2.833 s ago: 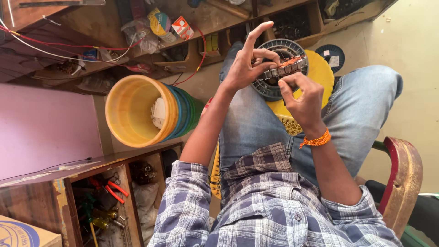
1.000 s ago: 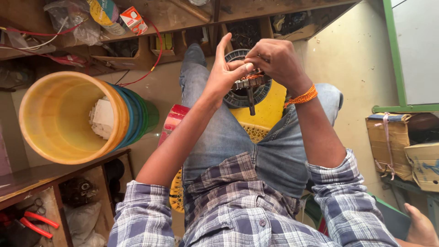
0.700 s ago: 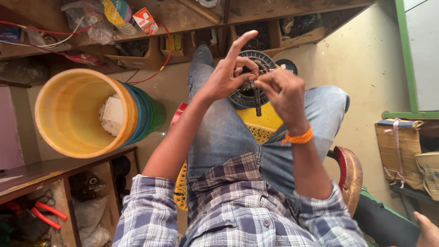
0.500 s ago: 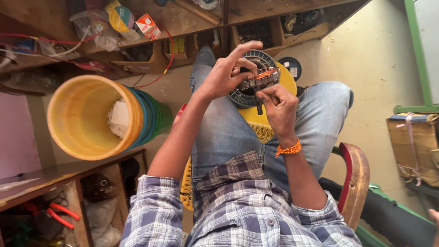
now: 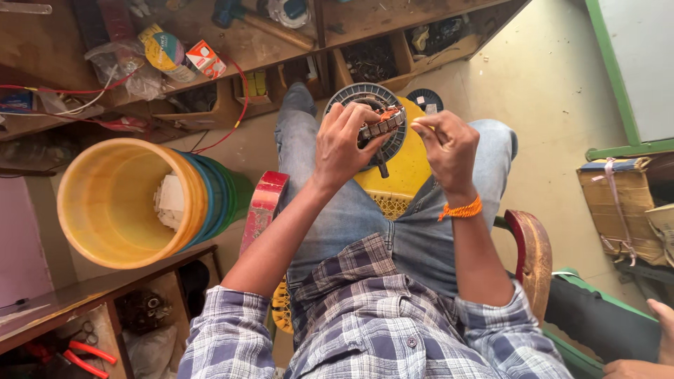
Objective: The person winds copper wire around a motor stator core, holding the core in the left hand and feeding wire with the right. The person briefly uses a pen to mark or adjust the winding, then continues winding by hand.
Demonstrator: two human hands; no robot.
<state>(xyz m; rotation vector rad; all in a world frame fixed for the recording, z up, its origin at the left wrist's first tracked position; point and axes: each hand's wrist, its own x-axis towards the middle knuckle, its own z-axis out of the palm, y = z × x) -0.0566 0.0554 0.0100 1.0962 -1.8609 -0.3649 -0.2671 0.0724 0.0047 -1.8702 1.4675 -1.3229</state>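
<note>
Both hands work the stator (image 5: pixel 379 126): left (image 5: pixel 344 144) grips it, right (image 5: pixel 446 144) pinches wire (winding apparently still unfinished).

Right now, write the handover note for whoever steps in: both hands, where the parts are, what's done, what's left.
Left hand: grips the round motor stator over the lap, fingers across its slotted core.
Right hand: pinched shut beside the stator; whatever it pinches is too thin to make out.
Stator is above the yellow stool seat; stacked buckets sit off to the left.
Done: some copper winding shows on the core.
Left: most slots appear bare.
</note>
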